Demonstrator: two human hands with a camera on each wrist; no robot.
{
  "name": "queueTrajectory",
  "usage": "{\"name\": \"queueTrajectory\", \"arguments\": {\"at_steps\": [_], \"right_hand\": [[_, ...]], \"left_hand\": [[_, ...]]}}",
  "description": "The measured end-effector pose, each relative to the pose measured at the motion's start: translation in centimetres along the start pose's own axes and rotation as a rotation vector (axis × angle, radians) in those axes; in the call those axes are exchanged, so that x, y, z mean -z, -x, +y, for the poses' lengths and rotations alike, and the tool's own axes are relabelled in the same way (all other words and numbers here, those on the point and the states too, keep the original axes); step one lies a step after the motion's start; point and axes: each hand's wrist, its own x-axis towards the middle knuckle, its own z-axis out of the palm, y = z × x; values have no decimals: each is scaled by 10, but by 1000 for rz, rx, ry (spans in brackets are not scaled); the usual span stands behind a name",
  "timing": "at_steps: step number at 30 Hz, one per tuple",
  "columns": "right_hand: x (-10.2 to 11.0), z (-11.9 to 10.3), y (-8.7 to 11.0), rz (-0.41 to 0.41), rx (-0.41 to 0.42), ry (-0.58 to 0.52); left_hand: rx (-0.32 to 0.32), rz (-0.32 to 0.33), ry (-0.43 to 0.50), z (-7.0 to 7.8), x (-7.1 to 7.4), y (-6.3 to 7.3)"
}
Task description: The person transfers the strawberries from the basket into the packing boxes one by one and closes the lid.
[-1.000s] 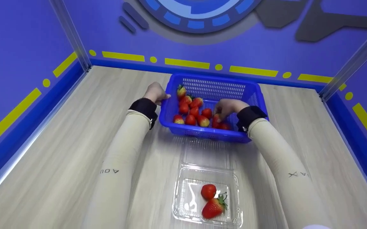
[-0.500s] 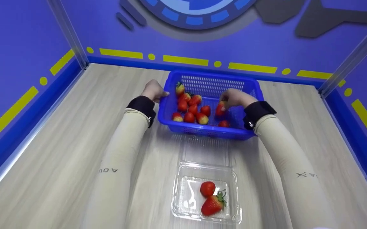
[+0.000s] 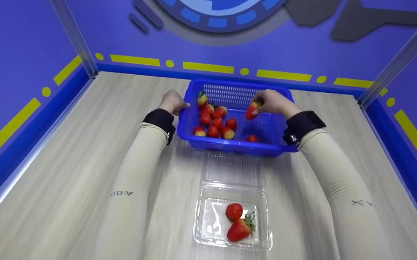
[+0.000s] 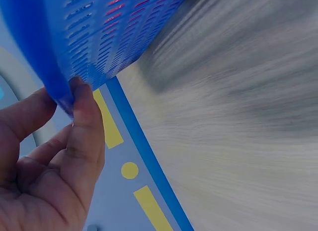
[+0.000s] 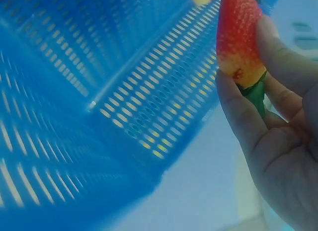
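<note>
My left hand (image 3: 172, 101) pinches the left rim of a blue plastic basket (image 3: 230, 143); the left wrist view shows thumb and fingers (image 4: 84, 112) on either side of that rim. Over the right half of the basket, my right hand (image 3: 271, 101) holds a strawberry (image 3: 253, 110) between thumb and fingers. In the right wrist view this strawberry (image 5: 241, 37) has its green leaves turned toward the palm. Several strawberries (image 3: 216, 122) lie in the left part of the basket, and a single strawberry (image 3: 252, 138) lies near its front wall at the right.
Before the basket stands a clear plastic clamshell box (image 3: 198, 216), its lid (image 3: 232, 171) folded back toward the basket. Two strawberries (image 3: 239, 230) lie inside it. Blue panels (image 3: 150, 43) enclose the wooden table (image 3: 121, 108) at the back and both sides.
My right hand has lifted a strawberry up from the basket's front right area and moved slightly back and right. The left hand keeps its grip on the rim.
</note>
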Motion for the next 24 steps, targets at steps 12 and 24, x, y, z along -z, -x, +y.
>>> {"name": "queueTrajectory", "arguments": {"at_steps": [12, 24], "right_hand": [[20, -16, 28, 68, 31, -49], [24, -33, 68, 89, 136, -81]], "left_hand": [[-30, 14, 3, -3, -4, -1], [-242, 110, -167, -5, 6, 21]]}}
